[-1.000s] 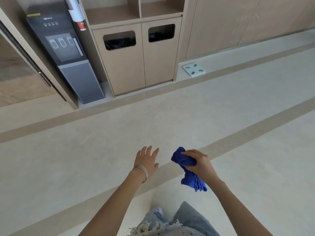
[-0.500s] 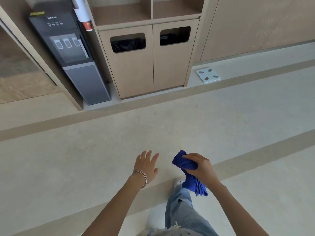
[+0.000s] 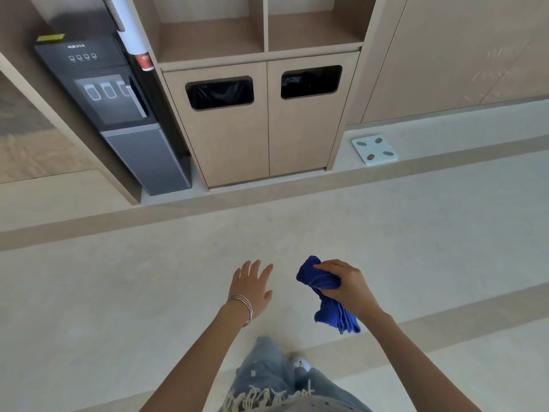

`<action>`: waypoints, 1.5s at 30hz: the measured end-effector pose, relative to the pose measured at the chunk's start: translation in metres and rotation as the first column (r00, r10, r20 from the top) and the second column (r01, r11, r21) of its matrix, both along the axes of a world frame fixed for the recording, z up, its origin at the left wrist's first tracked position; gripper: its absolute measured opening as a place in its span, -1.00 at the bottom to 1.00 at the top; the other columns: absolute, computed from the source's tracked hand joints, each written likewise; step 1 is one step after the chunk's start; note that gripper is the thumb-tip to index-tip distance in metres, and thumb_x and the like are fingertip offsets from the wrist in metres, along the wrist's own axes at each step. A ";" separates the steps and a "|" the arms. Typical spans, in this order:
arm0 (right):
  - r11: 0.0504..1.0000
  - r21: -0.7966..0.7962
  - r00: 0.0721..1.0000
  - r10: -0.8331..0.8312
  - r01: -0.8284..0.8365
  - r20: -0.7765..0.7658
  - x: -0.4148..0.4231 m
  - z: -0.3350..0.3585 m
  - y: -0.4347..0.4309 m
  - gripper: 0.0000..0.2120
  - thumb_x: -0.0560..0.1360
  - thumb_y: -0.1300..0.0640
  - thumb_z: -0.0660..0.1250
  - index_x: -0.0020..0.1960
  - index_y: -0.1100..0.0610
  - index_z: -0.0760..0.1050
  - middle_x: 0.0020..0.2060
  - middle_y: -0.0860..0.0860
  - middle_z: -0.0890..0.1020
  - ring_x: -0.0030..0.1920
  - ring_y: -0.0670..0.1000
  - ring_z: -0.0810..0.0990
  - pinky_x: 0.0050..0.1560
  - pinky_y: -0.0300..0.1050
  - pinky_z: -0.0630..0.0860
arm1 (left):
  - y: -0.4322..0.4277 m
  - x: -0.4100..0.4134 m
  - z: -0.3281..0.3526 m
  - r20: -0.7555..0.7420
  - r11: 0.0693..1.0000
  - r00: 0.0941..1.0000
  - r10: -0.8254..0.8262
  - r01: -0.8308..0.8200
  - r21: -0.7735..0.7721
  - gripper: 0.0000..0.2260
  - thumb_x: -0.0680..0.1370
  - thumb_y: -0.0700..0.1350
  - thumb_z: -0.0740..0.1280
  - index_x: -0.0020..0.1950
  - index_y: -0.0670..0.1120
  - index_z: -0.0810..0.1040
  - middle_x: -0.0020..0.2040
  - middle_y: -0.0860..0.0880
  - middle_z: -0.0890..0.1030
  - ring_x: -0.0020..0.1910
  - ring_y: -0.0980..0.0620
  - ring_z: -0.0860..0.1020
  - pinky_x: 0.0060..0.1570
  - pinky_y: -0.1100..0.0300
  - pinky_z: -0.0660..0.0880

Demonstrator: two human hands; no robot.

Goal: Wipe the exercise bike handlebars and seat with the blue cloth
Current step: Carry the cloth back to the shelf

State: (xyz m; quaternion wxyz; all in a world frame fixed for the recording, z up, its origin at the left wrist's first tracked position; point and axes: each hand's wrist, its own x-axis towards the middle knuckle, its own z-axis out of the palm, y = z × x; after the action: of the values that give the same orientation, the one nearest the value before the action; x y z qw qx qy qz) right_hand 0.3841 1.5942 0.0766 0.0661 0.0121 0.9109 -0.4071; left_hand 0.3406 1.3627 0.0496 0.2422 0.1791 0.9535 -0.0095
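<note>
My right hand (image 3: 347,288) is closed around a crumpled blue cloth (image 3: 328,295), which hangs down below the fist above the floor. My left hand (image 3: 252,285) is held out beside it, to the left, palm down with fingers spread and nothing in it; thin bracelets circle the wrist. No exercise bike, handlebars or seat is in view.
Straight ahead stands a wooden cabinet (image 3: 267,126) with two bin openings lined in black. A dark water dispenser (image 3: 118,114) stands to its left. A white bathroom scale (image 3: 374,150) lies on the floor to the right. Pale floor (image 3: 148,278) stretches between me and them.
The cabinet, dispenser and scale have drawn closer and shifted right in the view as I walk forward. Both hands keep their pose, the cloth still held.
</note>
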 end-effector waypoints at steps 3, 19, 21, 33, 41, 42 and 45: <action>1.000 0.004 1.000 0.021 -0.021 0.011 -0.033 -0.005 0.007 -0.62 0.33 0.27 0.46 0.13 0.07 0.58 0.07 -0.05 0.60 0.04 0.01 0.54 0.09 -0.12 0.48 | 0.003 -0.035 0.000 0.016 1.000 1.000 0.011 -0.010 -0.029 -0.46 0.63 0.07 0.05 0.54 0.02 -0.11 0.56 -0.10 -0.04 0.53 -0.16 -0.05 0.50 -0.04 0.00; 0.999 0.023 0.996 -0.046 0.048 -0.080 -0.294 0.007 -0.002 -0.61 0.32 0.26 0.47 0.12 0.05 0.58 0.06 -0.10 0.59 0.03 -0.03 0.54 0.04 -0.26 0.41 | 0.003 -0.301 0.010 -0.030 0.996 0.997 -0.077 0.076 -0.045 -0.45 0.62 0.07 0.05 0.54 0.02 -0.11 0.56 -0.12 -0.04 0.53 -0.17 -0.05 0.50 -0.07 -0.01; 0.998 0.015 0.992 -0.054 0.056 -0.115 -0.324 0.010 -0.005 -0.61 0.31 0.27 0.48 0.12 0.07 0.58 0.05 -0.08 0.60 0.01 -0.03 0.54 0.03 -0.25 0.42 | 0.003 -0.334 0.014 -0.057 0.996 0.995 -0.085 0.083 -0.038 -0.45 0.62 0.07 0.06 0.54 0.02 -0.11 0.56 -0.12 -0.03 0.53 -0.18 -0.04 0.49 -0.07 -0.01; 0.999 0.026 0.997 -0.028 0.030 -0.075 -0.440 -0.005 0.030 -0.59 0.30 0.29 0.48 0.13 0.11 0.59 0.08 0.00 0.61 0.04 0.01 0.55 0.06 -0.24 0.42 | 0.034 -0.449 0.003 -0.038 0.998 0.998 -0.057 0.056 -0.033 -0.45 0.62 0.07 0.07 0.54 0.03 -0.10 0.56 -0.11 -0.04 0.53 -0.17 -0.06 0.49 -0.07 -0.02; 0.994 0.043 0.993 0.102 -0.099 -0.063 -0.563 0.004 0.078 -0.60 0.33 0.27 0.45 0.16 0.10 0.57 0.11 0.01 0.60 0.06 0.02 0.54 0.07 -0.21 0.41 | 0.079 -0.542 0.009 -0.080 0.999 0.996 0.049 -0.050 -0.010 -0.46 0.62 0.06 0.06 0.54 0.02 -0.09 0.56 -0.09 -0.02 0.53 -0.15 -0.05 0.50 -0.05 -0.01; 0.992 0.040 0.991 0.121 -0.118 -0.064 -0.578 0.007 0.082 -0.61 0.34 0.28 0.45 0.15 0.09 0.57 0.11 0.00 0.60 0.06 0.02 0.53 0.08 -0.19 0.42 | 0.080 -0.554 0.012 -0.087 0.998 0.994 0.065 -0.067 -0.019 -0.46 0.62 0.06 0.06 0.54 0.02 -0.09 0.56 -0.09 -0.02 0.53 -0.15 -0.05 0.50 -0.05 -0.01; 0.977 0.056 0.975 0.209 -0.205 -0.070 -0.622 0.017 0.093 -0.61 0.34 0.28 0.45 0.14 0.09 0.57 0.10 -0.01 0.61 0.05 0.02 0.53 0.06 -0.17 0.43 | 0.084 -0.585 0.017 -0.129 0.990 0.983 0.131 -0.135 -0.024 -0.46 0.62 0.06 0.06 0.54 0.01 -0.08 0.56 -0.10 -0.03 0.52 -0.15 -0.05 0.49 -0.05 -0.01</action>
State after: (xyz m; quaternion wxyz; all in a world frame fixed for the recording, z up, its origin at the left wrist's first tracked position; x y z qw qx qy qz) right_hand -0.2383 1.6868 0.0941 0.0732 -0.0967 0.9187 -0.3759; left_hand -0.2439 1.4470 0.0669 0.1840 0.1098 0.9766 -0.0202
